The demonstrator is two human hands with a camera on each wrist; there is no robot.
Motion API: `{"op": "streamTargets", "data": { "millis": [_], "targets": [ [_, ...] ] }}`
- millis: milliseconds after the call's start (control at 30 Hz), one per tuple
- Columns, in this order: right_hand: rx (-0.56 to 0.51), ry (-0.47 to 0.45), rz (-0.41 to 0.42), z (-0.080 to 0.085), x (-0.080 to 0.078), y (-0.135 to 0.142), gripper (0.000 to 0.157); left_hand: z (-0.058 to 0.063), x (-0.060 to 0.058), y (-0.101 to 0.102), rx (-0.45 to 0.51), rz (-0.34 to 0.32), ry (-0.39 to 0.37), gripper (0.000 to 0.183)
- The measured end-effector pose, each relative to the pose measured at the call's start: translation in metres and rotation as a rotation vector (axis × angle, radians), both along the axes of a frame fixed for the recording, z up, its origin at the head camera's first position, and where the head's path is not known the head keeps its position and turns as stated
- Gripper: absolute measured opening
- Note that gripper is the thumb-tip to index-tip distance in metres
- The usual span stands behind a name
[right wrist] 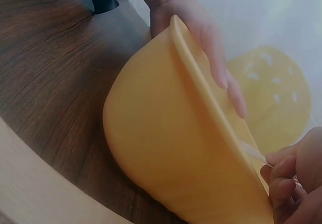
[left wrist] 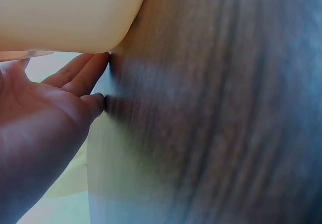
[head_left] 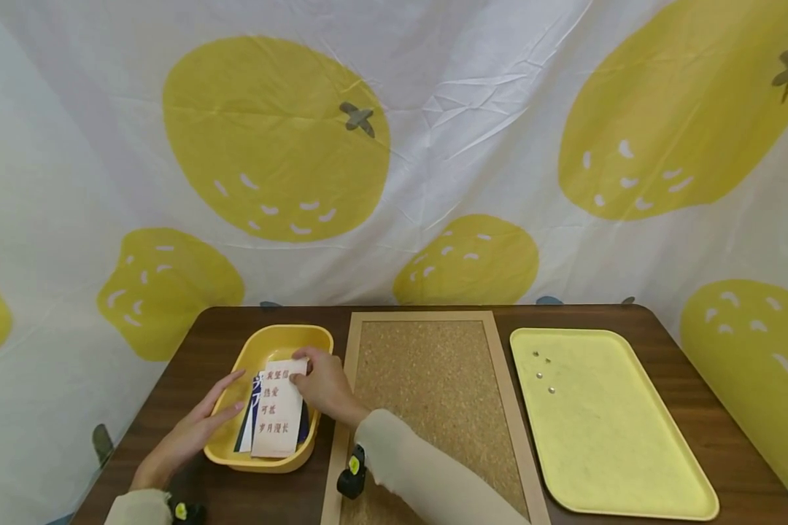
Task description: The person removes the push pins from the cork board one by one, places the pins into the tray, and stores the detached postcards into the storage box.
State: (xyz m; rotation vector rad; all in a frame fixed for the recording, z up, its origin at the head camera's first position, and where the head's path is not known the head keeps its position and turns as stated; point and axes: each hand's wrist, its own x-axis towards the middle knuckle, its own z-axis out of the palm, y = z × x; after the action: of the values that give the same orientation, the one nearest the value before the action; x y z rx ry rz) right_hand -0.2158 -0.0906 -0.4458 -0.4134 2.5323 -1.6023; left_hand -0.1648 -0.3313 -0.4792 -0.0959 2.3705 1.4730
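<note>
A yellow plastic basin stands at the left of the table. In it lie several cards, among them a blue-and-white card. On top is a white card with red Chinese characters. My right hand pinches this card near its upper right corner, between thumb and fingers. My left hand is at the basin's left side, its fingers fairly straight and reaching over the rim. In the left wrist view, other fingers of the left hand extend below the basin's side, close to the tabletop.
A cork board with a pale wooden frame lies right of the basin, under the right forearm. Farther right is a yellow tray with several small metal pins. A lemon-printed cloth hangs behind the dark wooden table.
</note>
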Motion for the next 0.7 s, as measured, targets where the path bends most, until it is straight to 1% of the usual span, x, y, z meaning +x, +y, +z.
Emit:
{"op": "streamTargets", "data": {
  "millis": [167, 300, 700],
  "targets": [
    [0.006, 0.012, -0.006, -0.003, -0.0002, -0.0027, 0.029, -0.0011, -0.0002, -0.0003, 0.0, 0.003, -0.009, 0.069],
    [0.011, 0.022, -0.011, -0.0039, 0.0005, -0.0041, 0.03, -0.0014, -0.0001, -0.0003, 0.002, 0.0, 0.001, 0.069],
    [0.079, 0.074, -0.032, 0.0012, 0.0042, -0.0052, 0.033, -0.0007, 0.0003, 0.0006, 0.005, -0.001, 0.003, 0.068]
  ]
}}
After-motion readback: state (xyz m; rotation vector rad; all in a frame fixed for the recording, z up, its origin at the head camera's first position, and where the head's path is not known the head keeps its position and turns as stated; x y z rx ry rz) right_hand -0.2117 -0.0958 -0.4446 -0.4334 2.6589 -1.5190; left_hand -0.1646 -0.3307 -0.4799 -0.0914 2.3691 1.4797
